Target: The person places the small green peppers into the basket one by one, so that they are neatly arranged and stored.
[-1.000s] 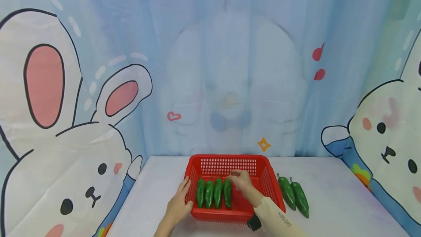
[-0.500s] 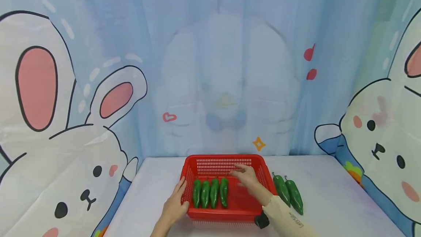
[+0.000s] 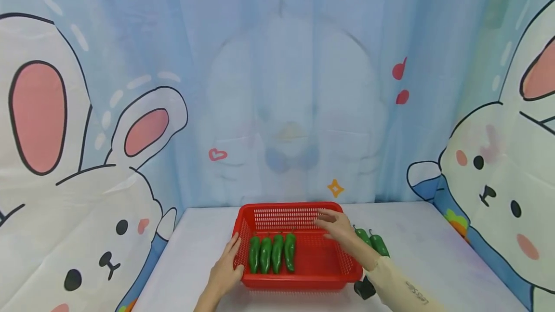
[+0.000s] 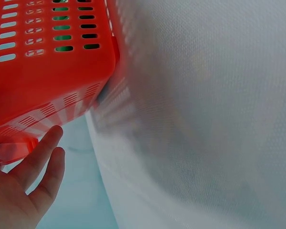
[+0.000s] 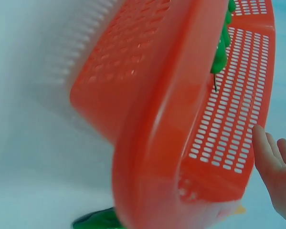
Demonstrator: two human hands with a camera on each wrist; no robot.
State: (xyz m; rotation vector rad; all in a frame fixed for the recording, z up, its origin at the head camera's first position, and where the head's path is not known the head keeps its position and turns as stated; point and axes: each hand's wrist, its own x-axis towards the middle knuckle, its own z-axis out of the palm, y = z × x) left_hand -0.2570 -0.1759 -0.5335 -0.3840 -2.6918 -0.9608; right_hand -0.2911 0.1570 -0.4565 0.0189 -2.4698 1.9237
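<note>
Several green chili peppers [image 3: 271, 254] lie side by side in the left half of a red plastic basket [image 3: 303, 280]. My left hand [image 3: 224, 268] rests against the basket's left side, its fingers fairly straight; in the left wrist view the fingers [image 4: 46, 157] lie along the outer wall. Over the basket's right part hovers my right hand [image 3: 340, 229], holding nothing. The right wrist view has this hand [image 5: 276, 171] beside the far rim with loosely extended fingers. Two more green peppers [image 3: 378, 243] lie on the table right of the basket, partly hidden by the right forearm.
The basket stands on a white-covered table [image 3: 204, 225]. A curtain [image 3: 286, 85] printed with cartoon rabbits hangs behind and around it. A small black device [image 3: 365, 289] sits at the right wrist, near the basket's front right corner.
My right hand has let go of the rightmost pepper in the basket and moved right, toward the basket's right side. The left hand stays at the basket. The head view has shifted slightly.
</note>
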